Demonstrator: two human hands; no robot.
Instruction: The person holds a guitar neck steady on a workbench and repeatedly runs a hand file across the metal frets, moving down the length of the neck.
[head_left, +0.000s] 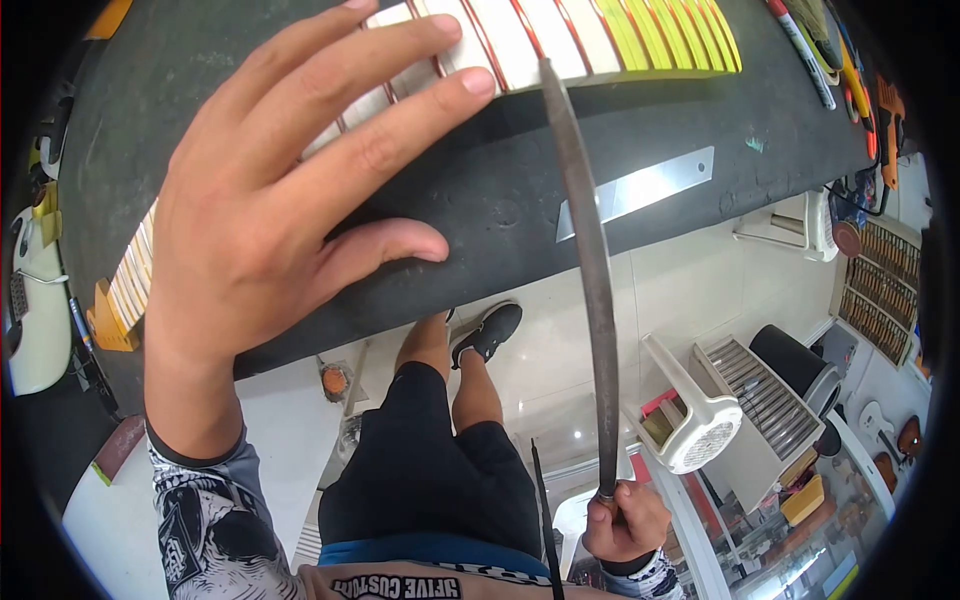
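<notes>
My left hand [290, 160] is spread, its fingertips resting on a curved white and yellow-green piece [560, 35] with reddish cross lines, near the top of the dark work surface. My right hand [628, 520], low in the view, is closed round the handle end of a long, narrow metal file [590, 260]. The file points away from me, and its tip meets the near edge of the curved piece, at one of the reddish lines. Part of the curved piece is hidden under my left hand.
A flat metal blade [640, 190] lies right of the file on the dark surface [480, 210]. Markers [803, 55] and tools stand at the far right. Below are a white stool [695, 425], another thin dark rod [545, 510] and my legs.
</notes>
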